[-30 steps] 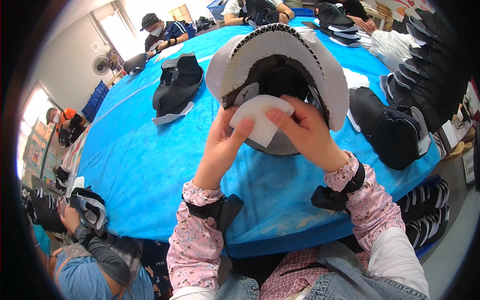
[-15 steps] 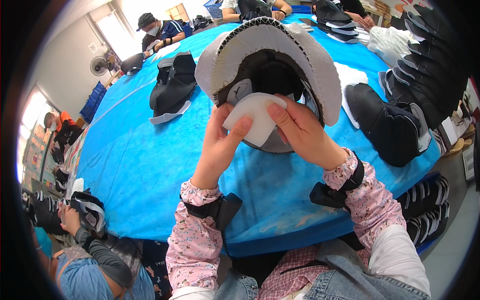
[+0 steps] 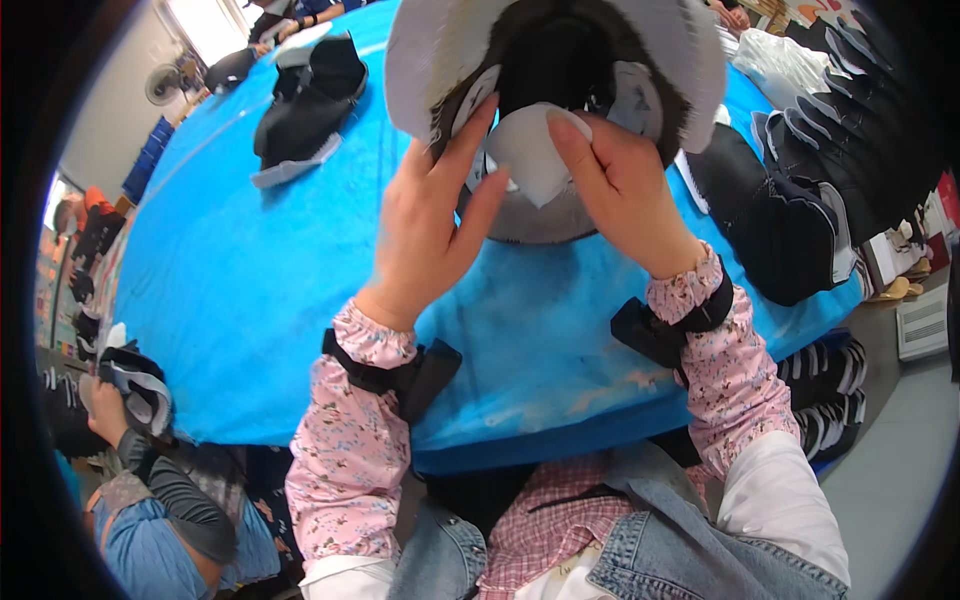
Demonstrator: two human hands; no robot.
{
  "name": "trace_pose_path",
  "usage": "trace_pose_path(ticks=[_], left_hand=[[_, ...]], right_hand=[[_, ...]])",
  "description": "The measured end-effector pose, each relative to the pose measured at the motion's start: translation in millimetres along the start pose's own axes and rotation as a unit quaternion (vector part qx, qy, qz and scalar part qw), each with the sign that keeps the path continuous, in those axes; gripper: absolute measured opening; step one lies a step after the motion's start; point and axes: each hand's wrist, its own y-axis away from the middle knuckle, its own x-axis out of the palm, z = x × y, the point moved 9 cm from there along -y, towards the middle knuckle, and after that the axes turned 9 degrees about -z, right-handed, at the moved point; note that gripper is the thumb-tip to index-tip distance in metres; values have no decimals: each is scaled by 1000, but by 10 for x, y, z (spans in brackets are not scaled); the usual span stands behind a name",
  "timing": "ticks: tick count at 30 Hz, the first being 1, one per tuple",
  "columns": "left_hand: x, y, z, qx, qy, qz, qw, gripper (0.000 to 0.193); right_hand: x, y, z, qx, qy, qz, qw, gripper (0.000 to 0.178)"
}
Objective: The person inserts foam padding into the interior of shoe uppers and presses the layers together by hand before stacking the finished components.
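Observation:
In front of me stands a black shoe upper (image 3: 692, 70) with a wide pale lining flap and a dark opening facing me. A curved white stiffener piece (image 3: 535, 155) sits at that opening, its pointed end toward me. My right hand (image 3: 632, 195) pinches the white piece at its right side, thumb on top and the other fingers hidden underneath. Beside the opening's left edge is my left hand (image 3: 428, 225), its index finger stretched along the lining and its thumb apart, near the white piece but not closed on it.
Another black upper (image 3: 310, 105) lies to the left on the blue-covered table (image 3: 250, 270). More black uppers (image 3: 765, 215) are at the right, beside a tall stack (image 3: 865, 150). A plastic bag (image 3: 790, 70) lies behind. A co-worker's arm (image 3: 185, 500) shows at lower left.
My left hand has let go of the white piece and spread its fingers along the upper's left edge. The white piece has turned and gone further into the opening. My view has tilted down.

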Motion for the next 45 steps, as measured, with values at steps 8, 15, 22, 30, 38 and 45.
trace_pose_path(ticks=[8, 15, 22, 30, 38, 45], left_hand=[[-15, 16, -209, 69, -138, -43, 987, 56], [-47, 5, -303, 105, -232, -97, 962, 53], [71, 61, -201, 107, -293, -83, 946, 54], [174, 79, -271, 223, -323, -75, 917, 50], [132, 101, -319, 227, -269, -106, 930, 47], [119, 64, -388, 197, -255, -82, 943, 50]], right_hand=[[79, 256, -47, -100, 178, 37, 978, 31], [144, 279, 34, -112, 173, 24, 978, 31], [104, 269, 1, -111, 187, 5, 976, 32], [200, 326, -32, -154, 240, 17, 958, 31], [236, 343, -27, -178, 257, 13, 950, 31], [239, 349, -36, -172, 258, 22, 951, 32]])
